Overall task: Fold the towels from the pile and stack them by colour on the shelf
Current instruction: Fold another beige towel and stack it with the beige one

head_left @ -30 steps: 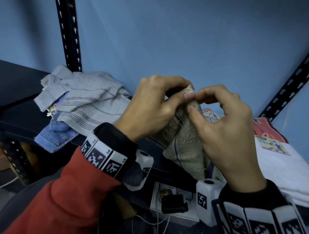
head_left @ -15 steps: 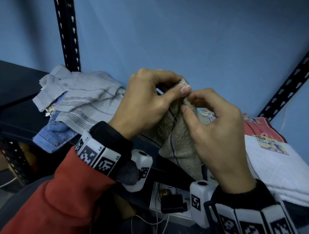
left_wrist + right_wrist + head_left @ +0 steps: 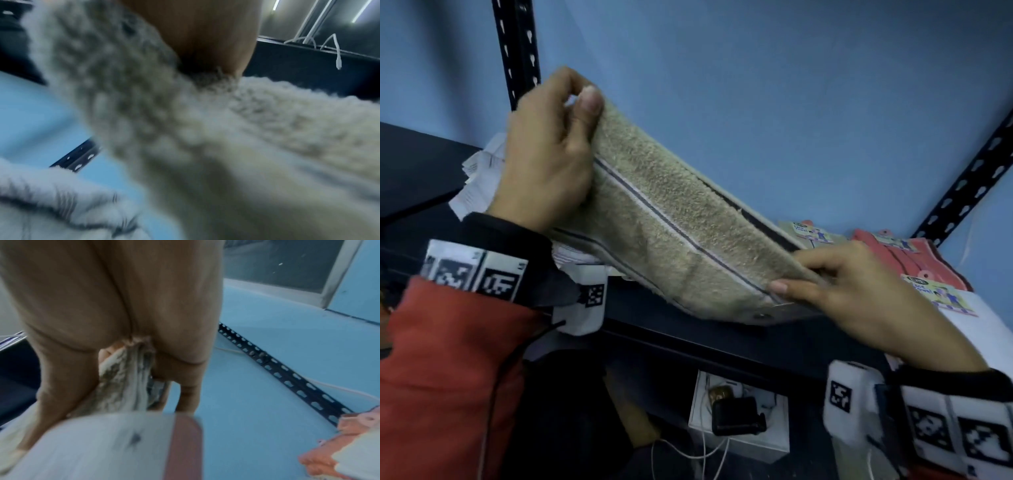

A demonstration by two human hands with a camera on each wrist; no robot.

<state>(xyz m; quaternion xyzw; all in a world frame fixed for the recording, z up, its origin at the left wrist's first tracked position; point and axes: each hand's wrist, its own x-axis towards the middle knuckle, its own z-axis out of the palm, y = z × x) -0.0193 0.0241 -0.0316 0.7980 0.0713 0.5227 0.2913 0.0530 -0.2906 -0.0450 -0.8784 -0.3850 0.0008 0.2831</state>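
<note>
- Pinching one beige towel [image 3: 681, 236] at its corners: left hand [image 3: 544, 161] raised far left, right hand [image 3: 859, 291] lower, near right.
- Two folded stacks lie far right: pink [image 3: 907, 257], white [image 3: 989, 329].

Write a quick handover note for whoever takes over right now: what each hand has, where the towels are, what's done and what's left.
Left hand pinches the upper corner of the beige towel; right hand pinches its lower corner, so it hangs stretched above the shelf.
Unfolded pile lies behind the left hand.
Done: folded pink towels and white towels lie on the shelf's right.
Left: fold and place the beige towel, then the pile.
</note>
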